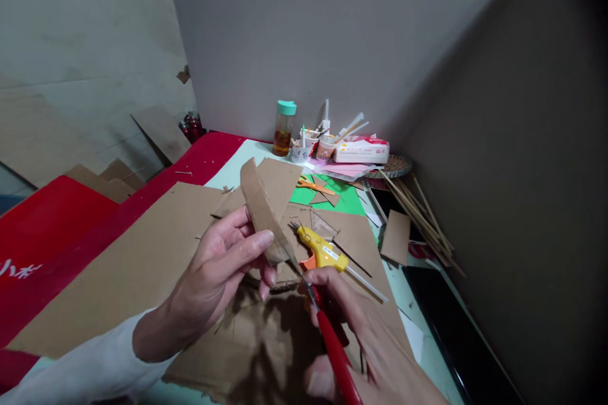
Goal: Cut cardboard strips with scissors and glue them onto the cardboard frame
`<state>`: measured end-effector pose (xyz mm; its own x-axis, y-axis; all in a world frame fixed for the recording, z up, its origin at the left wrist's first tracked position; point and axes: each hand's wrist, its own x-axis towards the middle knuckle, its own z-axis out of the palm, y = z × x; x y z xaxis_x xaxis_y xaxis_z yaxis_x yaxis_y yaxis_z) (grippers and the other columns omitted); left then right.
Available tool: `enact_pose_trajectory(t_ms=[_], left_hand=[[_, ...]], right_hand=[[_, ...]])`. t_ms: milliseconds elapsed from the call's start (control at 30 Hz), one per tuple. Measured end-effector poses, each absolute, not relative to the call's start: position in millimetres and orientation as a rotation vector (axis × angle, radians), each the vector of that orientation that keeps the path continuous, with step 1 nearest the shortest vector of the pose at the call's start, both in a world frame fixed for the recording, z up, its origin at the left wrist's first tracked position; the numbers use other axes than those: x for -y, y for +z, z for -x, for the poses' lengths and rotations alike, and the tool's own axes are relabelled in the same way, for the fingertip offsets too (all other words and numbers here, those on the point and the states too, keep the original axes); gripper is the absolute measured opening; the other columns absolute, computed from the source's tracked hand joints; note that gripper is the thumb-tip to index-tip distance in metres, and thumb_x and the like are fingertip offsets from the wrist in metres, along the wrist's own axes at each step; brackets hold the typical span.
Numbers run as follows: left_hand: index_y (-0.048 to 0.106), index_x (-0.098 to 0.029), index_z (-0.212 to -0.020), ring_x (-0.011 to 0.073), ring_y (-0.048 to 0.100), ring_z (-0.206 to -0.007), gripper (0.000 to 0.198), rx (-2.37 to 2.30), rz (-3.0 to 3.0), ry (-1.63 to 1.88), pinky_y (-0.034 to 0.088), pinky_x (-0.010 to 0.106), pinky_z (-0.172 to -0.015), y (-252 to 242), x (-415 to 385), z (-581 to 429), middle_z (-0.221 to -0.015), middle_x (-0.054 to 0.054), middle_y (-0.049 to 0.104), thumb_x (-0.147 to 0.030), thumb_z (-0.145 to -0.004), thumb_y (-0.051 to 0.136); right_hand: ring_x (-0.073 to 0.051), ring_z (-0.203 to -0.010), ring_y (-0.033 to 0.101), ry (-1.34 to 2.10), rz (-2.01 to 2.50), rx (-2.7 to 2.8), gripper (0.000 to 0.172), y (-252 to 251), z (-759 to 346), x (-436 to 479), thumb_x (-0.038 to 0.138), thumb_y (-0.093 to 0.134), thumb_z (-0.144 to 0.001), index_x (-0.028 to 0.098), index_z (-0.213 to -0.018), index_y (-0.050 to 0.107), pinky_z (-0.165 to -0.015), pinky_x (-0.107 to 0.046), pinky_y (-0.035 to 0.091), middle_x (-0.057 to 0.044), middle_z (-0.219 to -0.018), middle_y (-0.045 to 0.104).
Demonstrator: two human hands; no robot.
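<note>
My left hand (223, 259) pinches a curved strip of brown cardboard (261, 209) between thumb and fingers, raised above the table. In my right hand (351, 323) is a pair of red-handled scissors (335, 342), its slim metal blades reaching the strip's lower edge. Whether the blades are cutting in cannot be made out. Behind the right hand, a yellow glue gun (323, 250) lies on the cardboard with a clear glue stick in its back. Below the strip, a rounded cardboard piece (285, 285) is partly hidden by my hands.
Large cardboard sheets (128, 259) cover the table's left side. Orange scissors (316, 185) lie on green paper (349, 196). Farther back stand a teal-lidded bottle (284, 130), paper cups (301, 150) and a tissue pack (361, 150). Wooden sticks (422, 215) and a black slab (456, 329) lie right.
</note>
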<state>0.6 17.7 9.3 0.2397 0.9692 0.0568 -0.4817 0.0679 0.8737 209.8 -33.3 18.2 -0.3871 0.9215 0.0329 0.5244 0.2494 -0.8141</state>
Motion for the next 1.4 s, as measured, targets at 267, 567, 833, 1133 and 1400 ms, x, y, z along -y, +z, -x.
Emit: enact_pose_trajectory(t_ms=[267, 567, 833, 1133, 1400], left_hand=[[0.070, -0.019, -0.108, 0.0109, 0.067, -0.053, 0.020, -0.646, -0.914, 1.195, 0.056, 0.017, -0.045, 7, -14, -3, -0.077, -0.001, 0.069, -0.021, -0.089, 0.072], [0.071, -0.018, -0.098, 0.0108, 0.067, -0.052, 0.011, -0.664, -0.922, 1.178, 0.055, 0.015, -0.044, 6, -15, -4, -0.072, 0.000, 0.070, -0.022, -0.088, 0.073], [0.072, -0.018, -0.095, 0.0102, 0.065, -0.050, 0.011, -0.682, -0.924, 1.187, 0.054, 0.015, -0.042, 9, -14, -5, -0.071, -0.001, 0.070, -0.023, -0.086, 0.075], [0.072, -0.016, -0.097, 0.0094, 0.065, -0.051, 0.012, -0.697, -0.896, 1.172, 0.054, 0.014, -0.043, 5, -15, -5, -0.073, -0.001, 0.068, -0.021, -0.087, 0.073], [0.071, -0.015, -0.102, 0.0089, 0.064, -0.049, 0.016, -0.747, -0.892, 1.173, 0.053, 0.015, -0.041, 4, -13, -7, -0.074, -0.001, 0.068, -0.021, -0.087, 0.073]], right_hand=[[-0.027, -0.088, 0.067, 1.180, 1.348, 1.905, 0.035, 9, -202, 27, 0.047, 0.069, -0.082, 0.030, -0.111, 0.061, -0.071, -0.033, 0.055, -0.004, -0.095, 0.070], [-0.026, -0.091, 0.066, 1.155, 1.404, 1.868, 0.031, 8, -199, 29, 0.047, 0.062, -0.085, 0.030, -0.112, 0.063, -0.075, -0.035, 0.055, -0.004, -0.096, 0.070], [-0.024, -0.080, 0.065, 1.049, 1.305, 1.961, 0.023, 5, -200, 26, 0.040, 0.063, -0.086, 0.029, -0.106, 0.059, -0.069, -0.033, 0.054, -0.002, -0.085, 0.069], [-0.019, -0.065, 0.064, 0.886, 1.228, 1.980, 0.009, 2, -196, 27, 0.035, 0.059, -0.090, 0.027, -0.093, 0.060, -0.066, -0.029, 0.056, 0.002, -0.070, 0.066], [-0.015, -0.061, 0.065, 0.750, 1.236, 2.021, 0.009, -2, -194, 28, 0.033, 0.055, -0.093, 0.026, -0.092, 0.061, -0.059, -0.022, 0.053, 0.004, -0.068, 0.066]])
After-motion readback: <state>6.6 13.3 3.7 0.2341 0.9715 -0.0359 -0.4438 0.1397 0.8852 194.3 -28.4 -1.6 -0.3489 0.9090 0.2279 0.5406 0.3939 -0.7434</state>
